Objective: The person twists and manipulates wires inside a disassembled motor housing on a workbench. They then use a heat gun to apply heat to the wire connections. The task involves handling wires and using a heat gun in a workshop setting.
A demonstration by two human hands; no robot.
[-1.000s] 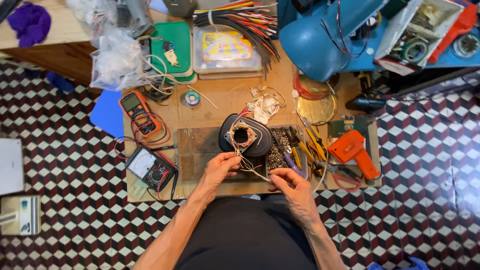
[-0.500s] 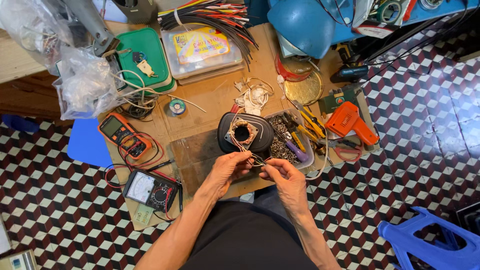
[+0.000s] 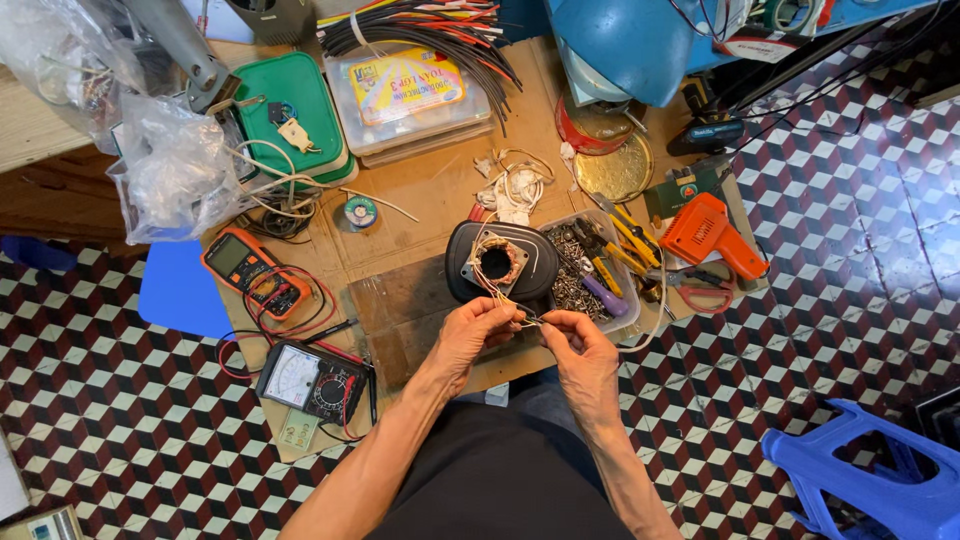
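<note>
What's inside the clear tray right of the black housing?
The clear tray holds a heap of small dark screws, yellow-handled pliers and a purple-handled screwdriver. Whatever lies beneath the tools and screws is covered, and the right hand hides the near corner.

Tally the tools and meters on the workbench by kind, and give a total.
Multimeters: 2, one orange, one black
Orange glue gun: 1
Solder spool: 1
Black motor housing with thin wires held by left hand and right hand: 1
Total: 5
</note>
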